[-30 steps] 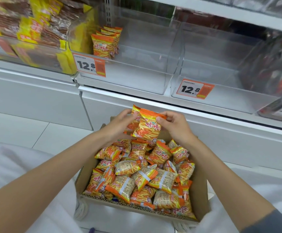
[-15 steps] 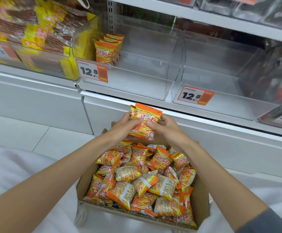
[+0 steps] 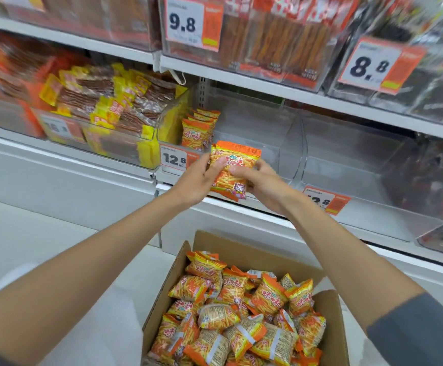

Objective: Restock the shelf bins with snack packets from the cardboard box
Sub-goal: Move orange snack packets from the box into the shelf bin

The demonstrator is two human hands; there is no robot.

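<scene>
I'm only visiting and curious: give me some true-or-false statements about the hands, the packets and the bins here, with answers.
1. The left hand and the right hand both grip the held packets. True.
2. The cardboard box holds nothing. False: many boxed packets lie in it.
3. A few shelved packets stand at the left of the clear bin behind the 12.8 tag. True.
4. The neighbouring bin on the right is packed full. False: no packets show in it.

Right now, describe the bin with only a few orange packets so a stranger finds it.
On the lower shelf, right of the yellow-edged packs, sits a clear bin tagged 12.8. Unlike the neighbouring bin on its right, it holds a short row of orange packets.
</scene>
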